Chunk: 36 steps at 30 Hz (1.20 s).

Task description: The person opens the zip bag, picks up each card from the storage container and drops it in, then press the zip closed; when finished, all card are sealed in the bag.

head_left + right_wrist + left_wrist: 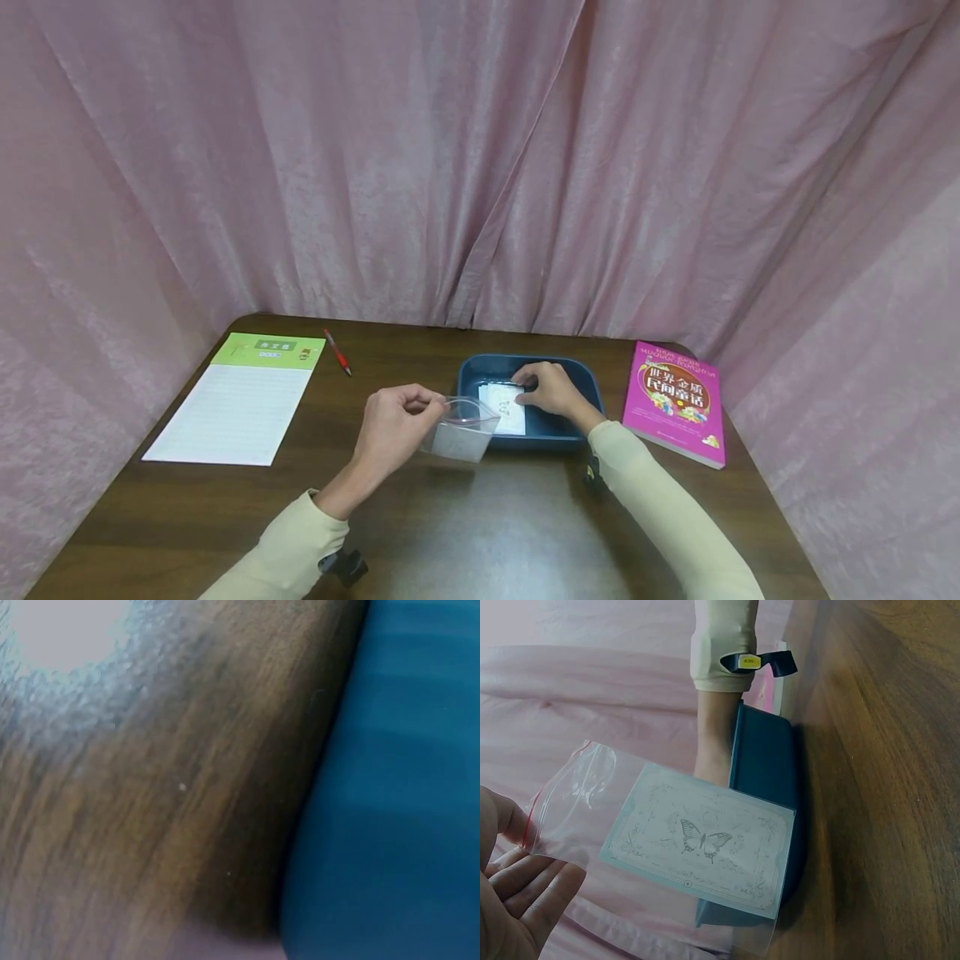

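My left hand [398, 426] pinches the top edge of a clear zip bag [465, 410] between thumb and fingers. Inside the bag is a pale card [701, 840] printed with a grey butterfly and an ornate border, plain in the left wrist view. The bag hangs in front of the left part of a dark blue tray [558, 443]. My right hand [553, 390] reaches into that tray, its thumb and fingertips parted at the right side of white printed cards [512, 421]. In the right wrist view only the tray's outer wall and the tabletop show; the hand is hidden there.
On the brown wooden table [420, 517], a pink book [673, 404] lies right of the tray. At the left are a green-headed lined writing pad [240, 408] and a red pen [338, 353]. Pink curtains [375, 167] hang behind and at both sides.
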Each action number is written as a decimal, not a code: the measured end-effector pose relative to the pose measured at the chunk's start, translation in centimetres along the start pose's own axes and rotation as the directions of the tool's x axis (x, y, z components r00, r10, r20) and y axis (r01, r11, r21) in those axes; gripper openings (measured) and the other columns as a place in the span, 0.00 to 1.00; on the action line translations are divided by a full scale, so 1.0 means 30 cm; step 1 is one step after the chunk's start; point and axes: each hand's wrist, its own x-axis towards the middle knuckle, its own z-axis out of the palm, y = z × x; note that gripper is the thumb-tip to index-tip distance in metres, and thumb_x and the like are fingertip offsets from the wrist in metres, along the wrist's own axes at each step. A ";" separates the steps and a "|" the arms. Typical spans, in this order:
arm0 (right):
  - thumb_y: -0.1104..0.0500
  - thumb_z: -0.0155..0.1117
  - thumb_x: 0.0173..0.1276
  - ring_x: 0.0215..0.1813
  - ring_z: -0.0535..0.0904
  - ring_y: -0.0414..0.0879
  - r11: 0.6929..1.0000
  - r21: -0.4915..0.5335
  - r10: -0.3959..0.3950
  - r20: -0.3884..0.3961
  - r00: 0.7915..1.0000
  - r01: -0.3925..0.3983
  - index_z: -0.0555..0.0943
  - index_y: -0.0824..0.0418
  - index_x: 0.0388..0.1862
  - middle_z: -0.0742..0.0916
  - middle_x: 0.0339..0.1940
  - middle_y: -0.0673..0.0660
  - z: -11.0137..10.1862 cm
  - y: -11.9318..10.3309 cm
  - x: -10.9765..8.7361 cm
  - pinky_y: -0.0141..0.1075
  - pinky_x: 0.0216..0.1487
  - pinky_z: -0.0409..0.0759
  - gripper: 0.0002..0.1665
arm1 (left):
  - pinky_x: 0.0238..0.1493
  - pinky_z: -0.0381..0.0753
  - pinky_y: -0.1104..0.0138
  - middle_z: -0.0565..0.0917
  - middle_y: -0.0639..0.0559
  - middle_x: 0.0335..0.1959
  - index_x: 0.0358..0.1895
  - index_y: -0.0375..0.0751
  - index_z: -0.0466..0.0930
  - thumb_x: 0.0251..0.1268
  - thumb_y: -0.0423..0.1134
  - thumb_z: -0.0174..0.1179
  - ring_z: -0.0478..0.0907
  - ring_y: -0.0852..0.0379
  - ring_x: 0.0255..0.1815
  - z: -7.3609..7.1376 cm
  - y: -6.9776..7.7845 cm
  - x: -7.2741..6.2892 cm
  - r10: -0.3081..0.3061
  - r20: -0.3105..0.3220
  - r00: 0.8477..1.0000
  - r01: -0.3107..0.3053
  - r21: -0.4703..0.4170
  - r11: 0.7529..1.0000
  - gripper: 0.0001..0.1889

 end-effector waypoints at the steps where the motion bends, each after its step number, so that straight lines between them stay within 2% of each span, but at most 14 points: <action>1: 0.63 0.78 0.59 0.49 0.84 0.49 1.000 0.002 -0.004 -0.007 1.000 0.004 0.88 0.58 0.46 0.90 0.44 0.53 -0.002 0.000 0.000 0.46 0.52 0.82 0.15 | 0.29 0.80 0.68 0.90 0.57 0.29 0.31 0.47 0.91 0.61 0.36 0.68 0.86 0.62 0.30 0.001 0.000 0.000 0.000 -0.002 1.000 0.000 0.001 1.000 0.03; 5: 0.61 0.79 0.59 0.49 0.84 0.48 1.000 0.002 0.014 -0.012 1.000 -0.014 0.89 0.58 0.46 0.90 0.44 0.52 -0.006 -0.001 -0.002 0.46 0.52 0.82 0.16 | 0.30 0.80 0.68 0.90 0.58 0.28 0.31 0.47 0.91 0.61 0.36 0.68 0.86 0.62 0.30 0.002 0.001 0.000 0.007 -0.012 1.000 -0.007 0.004 1.000 0.03; 9: 0.56 0.81 0.57 0.51 0.84 0.49 0.998 -0.022 0.059 0.028 0.998 -0.058 0.89 0.57 0.50 0.90 0.48 0.53 -0.008 0.004 -0.007 0.47 0.54 0.82 0.21 | 0.30 0.80 0.68 0.90 0.57 0.28 0.31 0.47 0.91 0.61 0.37 0.68 0.86 0.62 0.30 0.003 0.002 0.000 0.008 -0.011 1.000 -0.008 -0.001 1.000 0.04; 13: 0.56 0.81 0.58 0.55 0.84 0.51 0.997 -0.033 0.069 0.054 0.996 -0.068 0.88 0.57 0.52 0.89 0.52 0.55 -0.008 0.005 -0.013 0.49 0.57 0.82 0.23 | 0.30 0.80 0.68 0.90 0.57 0.29 0.31 0.47 0.91 0.61 0.36 0.68 0.86 0.62 0.30 0.003 0.003 -0.001 0.003 -0.012 1.000 -0.003 -0.001 1.000 0.04; 25: 0.59 0.80 0.58 0.51 0.83 0.49 0.999 -0.028 0.041 0.012 0.999 -0.041 0.88 0.58 0.48 0.89 0.47 0.53 -0.007 0.003 -0.016 0.47 0.55 0.81 0.19 | 0.30 0.80 0.68 0.90 0.57 0.29 0.31 0.48 0.91 0.60 0.35 0.68 0.86 0.62 0.30 0.000 0.010 -0.004 0.004 -0.015 1.000 -0.004 0.000 1.000 0.04; 32: 0.64 0.77 0.61 0.44 0.83 0.47 0.994 0.097 0.047 -0.008 0.999 -0.046 0.87 0.61 0.47 0.88 0.41 0.55 -0.050 -0.004 -0.026 0.42 0.48 0.84 0.15 | 0.29 0.80 0.69 0.90 0.57 0.28 0.31 0.48 0.91 0.59 0.35 0.68 0.86 0.62 0.29 0.003 0.009 -0.003 0.008 -0.017 1.000 -0.008 0.000 1.000 0.04; 36: 0.66 0.75 0.61 0.43 0.85 0.49 0.972 0.230 0.052 0.009 0.999 -0.052 0.86 0.63 0.50 0.89 0.42 0.56 -0.093 -0.019 -0.038 0.43 0.50 0.85 0.17 | 0.29 0.80 0.69 0.90 0.57 0.28 0.31 0.48 0.91 0.59 0.34 0.68 0.86 0.62 0.29 0.005 0.008 -0.003 0.017 -0.019 1.000 -0.017 -0.002 1.000 0.05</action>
